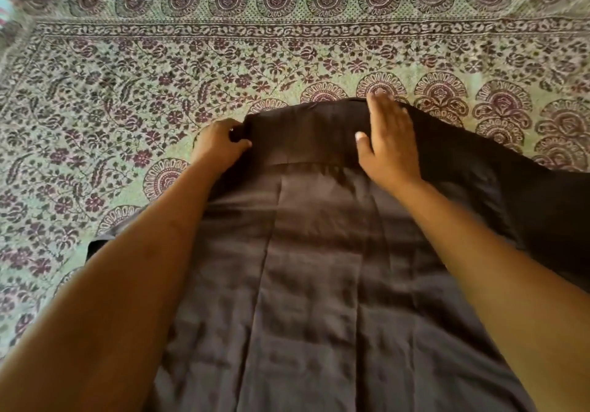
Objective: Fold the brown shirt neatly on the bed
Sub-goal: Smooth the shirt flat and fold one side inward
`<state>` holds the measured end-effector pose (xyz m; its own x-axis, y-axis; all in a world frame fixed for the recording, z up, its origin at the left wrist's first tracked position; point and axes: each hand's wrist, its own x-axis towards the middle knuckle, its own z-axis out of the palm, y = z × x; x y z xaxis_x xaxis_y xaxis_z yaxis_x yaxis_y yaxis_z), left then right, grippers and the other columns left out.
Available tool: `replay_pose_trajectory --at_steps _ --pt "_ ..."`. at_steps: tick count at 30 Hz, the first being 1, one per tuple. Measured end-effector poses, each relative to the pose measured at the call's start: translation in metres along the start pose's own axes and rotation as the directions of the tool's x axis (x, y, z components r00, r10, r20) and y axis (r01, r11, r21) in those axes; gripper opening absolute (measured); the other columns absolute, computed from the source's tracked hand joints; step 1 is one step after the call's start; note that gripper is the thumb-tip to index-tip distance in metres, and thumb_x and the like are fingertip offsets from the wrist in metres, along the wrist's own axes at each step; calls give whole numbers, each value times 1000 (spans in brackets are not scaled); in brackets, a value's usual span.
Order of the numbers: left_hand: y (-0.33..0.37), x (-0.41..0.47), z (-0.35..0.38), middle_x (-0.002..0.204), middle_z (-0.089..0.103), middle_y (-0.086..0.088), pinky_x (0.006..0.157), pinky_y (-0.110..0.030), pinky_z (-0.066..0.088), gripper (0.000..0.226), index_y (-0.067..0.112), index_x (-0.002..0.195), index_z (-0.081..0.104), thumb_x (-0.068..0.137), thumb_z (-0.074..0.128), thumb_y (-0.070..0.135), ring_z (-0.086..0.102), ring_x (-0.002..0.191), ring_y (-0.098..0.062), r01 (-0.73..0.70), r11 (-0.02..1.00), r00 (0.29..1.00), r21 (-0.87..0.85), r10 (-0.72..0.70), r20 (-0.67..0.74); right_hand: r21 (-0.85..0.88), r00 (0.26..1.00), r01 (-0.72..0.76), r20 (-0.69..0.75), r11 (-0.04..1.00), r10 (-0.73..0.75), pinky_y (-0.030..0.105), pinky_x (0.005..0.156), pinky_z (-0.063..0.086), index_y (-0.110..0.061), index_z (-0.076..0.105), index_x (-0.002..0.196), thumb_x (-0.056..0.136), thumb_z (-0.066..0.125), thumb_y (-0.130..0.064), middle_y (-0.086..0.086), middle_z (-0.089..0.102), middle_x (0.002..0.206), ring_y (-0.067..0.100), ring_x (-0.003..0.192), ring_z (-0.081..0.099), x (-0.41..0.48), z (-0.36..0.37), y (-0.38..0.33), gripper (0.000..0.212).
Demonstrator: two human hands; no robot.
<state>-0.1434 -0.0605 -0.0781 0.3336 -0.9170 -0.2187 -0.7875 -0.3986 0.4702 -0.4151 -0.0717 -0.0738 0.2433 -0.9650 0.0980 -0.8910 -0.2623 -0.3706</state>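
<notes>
We see the brown shirt (313,252) spread flat on the bed (134,70), over a floral printed bedsheet (287,47), its far end turned up into a raised fold between our two hands. Our left hand (218,146) has its grip closed on the left corner of that fold, fingers curled round the cloth. Our right hand (388,138) lies open, palm down and fingers spread, pressing the fold's right part (one sleeve trails off to the right).
</notes>
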Motion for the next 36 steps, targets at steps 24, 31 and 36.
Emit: replay_pose_trajectory --at_steps 24,31,36 --pt "21 -61 -10 80 68 -8 70 -26 48 23 13 89 70 72 78 26 61 71 -17 -164 981 877 -104 193 441 -47 978 208 2 977 -208 44 99 36 -9 53 124 89 42 -11 9 54 128 29 121 46 35 14 -44 36" --pt "-6 -11 -52 71 53 -2 63 -27 40 28 23 68 53 77 65 -1 49 66 -15 -61 916 982 -397 127 142 -115 903 89 429 989 -31 43 109 22 -17 31 142 97 31 -31 15 47 137 33 131 34 86 23 -66 47" --pt "-28 31 -49 68 54 3 57 -22 40 29 27 72 54 78 67 1 49 61 -11 -12 900 999 -436 31 36 2 861 -42 508 999 36 33 95 39 -18 62 115 91 45 -39 12 54 129 31 118 47 109 17 -67 36"
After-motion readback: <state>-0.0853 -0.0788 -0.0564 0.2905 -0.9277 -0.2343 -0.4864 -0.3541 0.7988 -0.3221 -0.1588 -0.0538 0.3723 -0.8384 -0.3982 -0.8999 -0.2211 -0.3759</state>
